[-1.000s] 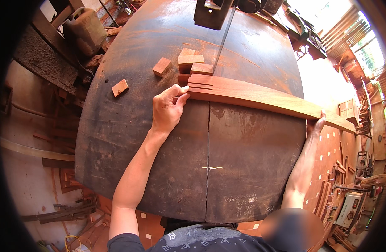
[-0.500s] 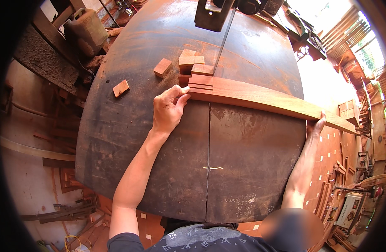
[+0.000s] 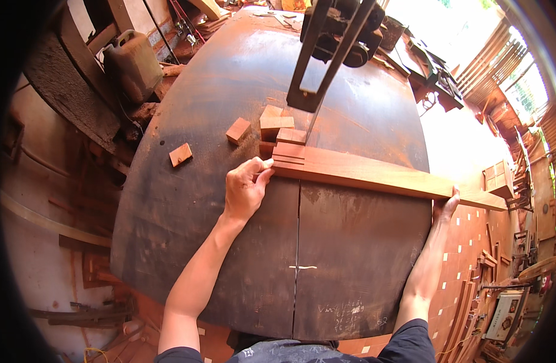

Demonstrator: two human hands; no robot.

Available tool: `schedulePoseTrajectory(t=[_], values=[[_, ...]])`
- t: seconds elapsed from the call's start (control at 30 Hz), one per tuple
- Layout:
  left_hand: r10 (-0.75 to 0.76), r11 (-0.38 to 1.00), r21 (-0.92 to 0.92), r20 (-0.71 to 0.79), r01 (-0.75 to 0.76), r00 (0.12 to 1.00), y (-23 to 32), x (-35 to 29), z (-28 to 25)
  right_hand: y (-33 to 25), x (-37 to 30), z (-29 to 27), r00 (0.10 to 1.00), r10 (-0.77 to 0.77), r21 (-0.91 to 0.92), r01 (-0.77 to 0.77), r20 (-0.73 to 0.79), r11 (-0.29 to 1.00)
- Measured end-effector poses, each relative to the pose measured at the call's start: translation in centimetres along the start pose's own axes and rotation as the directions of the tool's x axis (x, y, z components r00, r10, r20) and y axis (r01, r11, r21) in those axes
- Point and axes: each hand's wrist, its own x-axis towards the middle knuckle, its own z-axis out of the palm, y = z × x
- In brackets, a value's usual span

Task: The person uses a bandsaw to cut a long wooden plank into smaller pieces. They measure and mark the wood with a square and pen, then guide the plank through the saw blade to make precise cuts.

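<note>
We note the plank [image 3: 375, 174] lying across the worktop [image 3: 229, 254], slotted end to the left, other end jutting past the right edge. Of the hands, we see the left hand [image 3: 244, 189] pinching the slotted end between thumb and fingers, and the right hand [image 3: 445, 207] gripping near the overhanging end, thumb on top, the fingers beneath mostly hidden from us. We record the saw blade [image 3: 312, 124] at the plank's far side near the slots, contact unclear, small blocks [image 3: 276, 124] clustered just left of it.
</note>
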Motion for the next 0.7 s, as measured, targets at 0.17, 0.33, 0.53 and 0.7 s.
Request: schedulePoseTrajectory(t=[0.17, 0.33, 0.53, 0.7], values=[[0.037, 0.999, -0.016, -0.015, -0.037, 0.999, -0.4, -0.1, 0.2, 0.0, 0.2, -0.5, 1.000, 0.004, 0.012, -0.004, 0.017, 1.000], [0.058, 0.998, 0.006, 0.001, -0.058, 0.998, -0.6, 0.1, 0.0, 0.2, 0.3, -0.5, 0.999, 0.025, 0.017, -0.025, 0.020, 1.000], [0.031, 0.999, -0.018, -0.005, -0.031, 0.999, 0.1, 0.1, 0.1, 0.0, 0.8, -1.0, 0.999, 0.026, 0.018, -0.027, 0.030, 0.999], [0.043, 0.999, 0.006, 0.007, -0.043, 0.999, -0.4, 0.1, 0.1, -0.3, -0.5, 0.2, 1.000, 0.015, 0.001, -0.015, -0.008, 1.000]])
